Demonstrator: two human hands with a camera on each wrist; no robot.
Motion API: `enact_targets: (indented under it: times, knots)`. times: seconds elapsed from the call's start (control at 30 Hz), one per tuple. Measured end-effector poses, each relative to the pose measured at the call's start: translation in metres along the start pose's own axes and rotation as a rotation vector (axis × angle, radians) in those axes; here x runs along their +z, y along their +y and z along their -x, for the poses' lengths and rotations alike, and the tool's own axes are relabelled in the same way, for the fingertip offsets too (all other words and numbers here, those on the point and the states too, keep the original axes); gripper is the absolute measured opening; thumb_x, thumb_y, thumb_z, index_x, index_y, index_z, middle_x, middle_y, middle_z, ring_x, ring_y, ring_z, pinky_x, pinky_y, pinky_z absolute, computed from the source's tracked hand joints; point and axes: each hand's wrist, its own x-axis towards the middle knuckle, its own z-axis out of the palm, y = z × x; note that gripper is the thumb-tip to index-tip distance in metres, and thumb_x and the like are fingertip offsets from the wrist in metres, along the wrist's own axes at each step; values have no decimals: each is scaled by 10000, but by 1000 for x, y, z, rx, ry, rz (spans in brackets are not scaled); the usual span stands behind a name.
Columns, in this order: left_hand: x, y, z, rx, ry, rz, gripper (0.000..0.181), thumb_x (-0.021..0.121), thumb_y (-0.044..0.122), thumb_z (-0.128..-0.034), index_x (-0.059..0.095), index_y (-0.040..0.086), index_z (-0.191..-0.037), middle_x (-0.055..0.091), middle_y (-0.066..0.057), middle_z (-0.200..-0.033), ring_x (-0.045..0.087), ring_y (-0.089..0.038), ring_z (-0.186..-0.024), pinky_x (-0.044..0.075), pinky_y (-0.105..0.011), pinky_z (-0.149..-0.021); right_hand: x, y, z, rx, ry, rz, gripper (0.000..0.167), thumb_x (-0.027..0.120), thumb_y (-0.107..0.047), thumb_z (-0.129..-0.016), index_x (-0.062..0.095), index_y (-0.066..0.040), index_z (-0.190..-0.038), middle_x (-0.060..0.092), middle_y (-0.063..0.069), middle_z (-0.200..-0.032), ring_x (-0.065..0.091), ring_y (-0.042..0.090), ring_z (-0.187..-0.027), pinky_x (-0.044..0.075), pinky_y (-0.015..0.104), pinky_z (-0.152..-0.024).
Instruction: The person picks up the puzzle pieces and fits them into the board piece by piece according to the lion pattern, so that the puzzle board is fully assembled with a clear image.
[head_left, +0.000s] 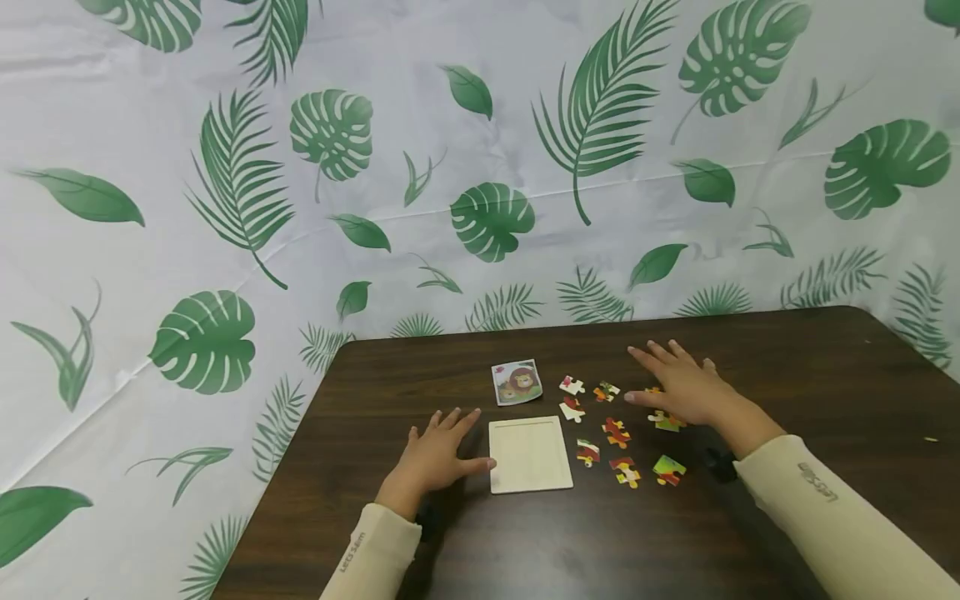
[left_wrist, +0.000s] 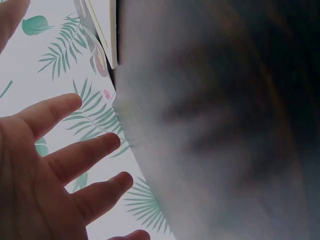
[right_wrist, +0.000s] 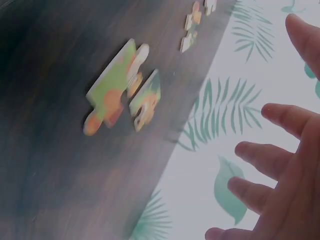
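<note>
My left hand (head_left: 435, 460) is spread beside the left edge of a square pale wooden puzzle tray (head_left: 529, 457); its thumb tip lies at that edge, and I cannot tell whether it touches. My right hand (head_left: 692, 392) is stretched out with fingers apart over the right side of several loose jigsaw pieces. Partly under it lies a green and orange jigsaw piece (head_left: 666, 422). In the right wrist view a larger green piece (right_wrist: 111, 80) and a smaller piece (right_wrist: 146, 102) lie on the table, away from the fingers (right_wrist: 262, 162). Neither hand holds anything.
A lion picture card (head_left: 516, 383) lies behind the tray. Between tray and right hand are scattered pieces, among them a red one (head_left: 617, 432), a white and red one (head_left: 572, 409) and a green and red one (head_left: 668, 470). A leaf-patterned cloth (head_left: 420, 167) hangs behind the dark table (head_left: 600, 550).
</note>
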Motion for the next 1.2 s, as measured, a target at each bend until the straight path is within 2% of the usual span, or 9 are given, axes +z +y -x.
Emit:
enact_targets:
  times: [0.27, 0.57, 0.87, 1.03, 1.2]
  knots:
    - [4, 2, -1, 14, -12, 74, 868, 595, 643, -754, 306, 221, -1455, 274, -160, -1469, 193, -439, -1326, 136, -692, -956, 6, -15, -16, -19, -15, -4, 878, 482, -657, -823, 252, -104, -1465, 203, 252, -1466, 76, 489, -1322, 56, 753, -882]
    - [12, 6, -3, 11, -17, 125, 886, 629, 620, -746, 286, 227, -1462, 227, -152, -1488, 169, -428, -1337, 148, -689, -956, 13, -25, -28, -34, -21, 33, 935, 437, -728, -779, 275, -106, -1458, 238, 249, -1455, 111, 491, -1317, 95, 747, -891]
    - [19, 7, -4, 38, -26, 137, 994, 717, 598, -661, 259, 244, -1469, 199, -171, -1493, 149, -450, -1333, 158, -701, -942, 20, -32, -46, -15, -71, 70, 937, 427, -737, -775, 272, -117, -1461, 246, 235, -1458, 113, 479, -1323, 106, 732, -911]
    - [18, 7, -3, 35, -29, 150, 1023, 751, 571, -635, 260, 239, -1469, 181, -180, -1496, 126, -463, -1332, 149, -708, -937, 22, -36, -55, -11, -88, 75, 831, 517, -609, -838, 276, -111, -1459, 250, 231, -1458, 155, 479, -1315, 129, 728, -913]
    - [18, 7, -3, 25, -37, 135, 1036, 767, 555, -622, 263, 235, -1468, 172, -182, -1498, 117, -470, -1331, 150, -709, -935, 26, -42, -65, -38, -91, 91, 761, 564, -500, -868, 304, -72, -1441, 288, 252, -1433, 276, 473, -1271, 203, 724, -886]
